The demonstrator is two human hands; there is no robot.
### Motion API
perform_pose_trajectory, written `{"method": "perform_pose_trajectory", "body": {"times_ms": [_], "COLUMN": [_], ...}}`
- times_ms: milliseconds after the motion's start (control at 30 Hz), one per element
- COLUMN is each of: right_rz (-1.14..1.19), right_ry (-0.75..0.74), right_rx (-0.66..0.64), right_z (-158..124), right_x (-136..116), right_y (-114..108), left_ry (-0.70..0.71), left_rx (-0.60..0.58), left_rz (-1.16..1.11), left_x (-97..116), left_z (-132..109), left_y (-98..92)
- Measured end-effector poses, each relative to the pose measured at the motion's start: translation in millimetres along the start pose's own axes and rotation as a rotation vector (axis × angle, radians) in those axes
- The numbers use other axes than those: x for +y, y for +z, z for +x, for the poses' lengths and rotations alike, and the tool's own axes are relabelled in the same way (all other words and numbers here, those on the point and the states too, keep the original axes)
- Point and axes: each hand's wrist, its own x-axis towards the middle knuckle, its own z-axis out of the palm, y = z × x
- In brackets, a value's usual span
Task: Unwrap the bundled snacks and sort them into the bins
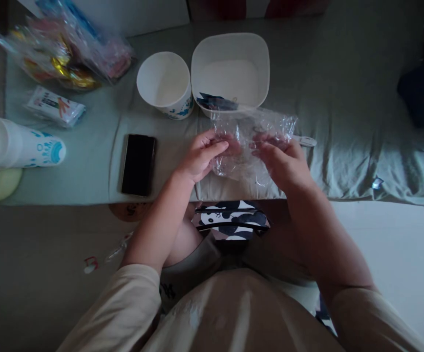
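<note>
Left hand [201,156]: grasping clear, crinkled plastic bag [243,164];
Right hand [285,160]: grasping same bag;
Beyond bag: white, rounded-square plastic tub [230,46]; beside it, white, blue-printed round cup [180,108]

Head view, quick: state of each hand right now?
Left hand: holding the clear plastic bag by its left side.
Right hand: holding the same bag's right side.
</note>
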Motion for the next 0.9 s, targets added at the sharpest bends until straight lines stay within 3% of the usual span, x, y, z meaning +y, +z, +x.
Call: {"method": "perform_pose_trajectory", "body": {"times_ms": [133, 400, 600, 767, 900], "right_rz": [-0.044, -0.155, 0.011, -0.005, -0.006], "right_ry": [0.074, -0.021, -0.012, -0.093, -0.031], "right_rx": [-0.094, -0.169, -0.033, -0.096, -0.124], "right_z": [-4, -3, -4, -6, -2], "right_x": [-8, -7, -8, -18, -16], "right_y": [3, 0, 1, -4, -7], "left_ry": [0.037, 0.169, 0.061, 0.078, 0.119], "left_rx": [0.04, 0.012, 0.003, -0.044, -0.009], "left_rz": [0.053, 0.192, 0.165, 0.08, 0.186], "left_x": [-5, -23, -6, 13, 16], "left_z": [4, 14, 4, 1, 2], "left_y": [-4.4, -16.0, -15.2, -14.6, -13.8]}}
